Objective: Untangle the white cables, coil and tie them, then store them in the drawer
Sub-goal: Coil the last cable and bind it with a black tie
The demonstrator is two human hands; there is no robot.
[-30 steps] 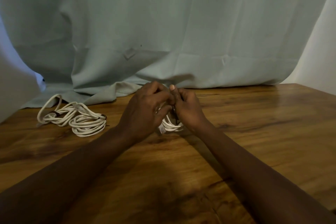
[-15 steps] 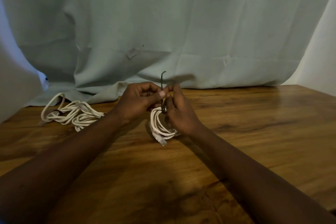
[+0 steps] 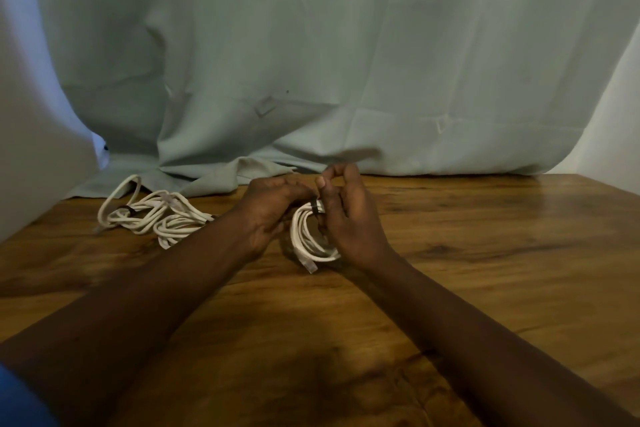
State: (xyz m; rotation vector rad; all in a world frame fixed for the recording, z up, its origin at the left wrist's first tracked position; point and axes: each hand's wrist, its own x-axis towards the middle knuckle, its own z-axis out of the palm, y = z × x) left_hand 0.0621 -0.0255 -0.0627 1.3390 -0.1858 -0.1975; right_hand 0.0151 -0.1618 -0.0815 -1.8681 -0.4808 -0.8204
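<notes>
Since the frame half a second earlier, the black tie [image 3: 316, 210] no longer stands up as a hooked strand above the hands. It now lies as a short dark band across the top of the coil [image 3: 304, 239].

The coil, several turns of white cable, is held raised on edge between the two hands, near the centre of the view. Whether its lower edge touches the table [image 3: 485, 253] cannot be told. Its plug [image 3: 310, 265] hangs at the bottom, pointing down and toward the viewer.

The left hand [image 3: 273, 210] shows its back to the camera. Its fingers curl over the coil's upper left side and grip there, ending at the tie; their tips are hidden.

The right hand [image 3: 353, 222] grips the coil's right side, with the lower fingers wrapped into the loop just under the tie. Its thumb and forefinger are raised above the tie with their tips meeting. Whether they pinch anything cannot be told.

A second bundle [image 3: 156, 218] of white cable lies on the table to the left, well apart from the coil. It is loosely looped, with a dark band [image 3: 129, 211] round one part, and the left forearm hides its near right edge.

A pale green cloth [image 3: 346, 62] hangs behind the table and folds onto its far edge. A blue sleeve [image 3: 14, 402] shows at the lower left corner.
</notes>
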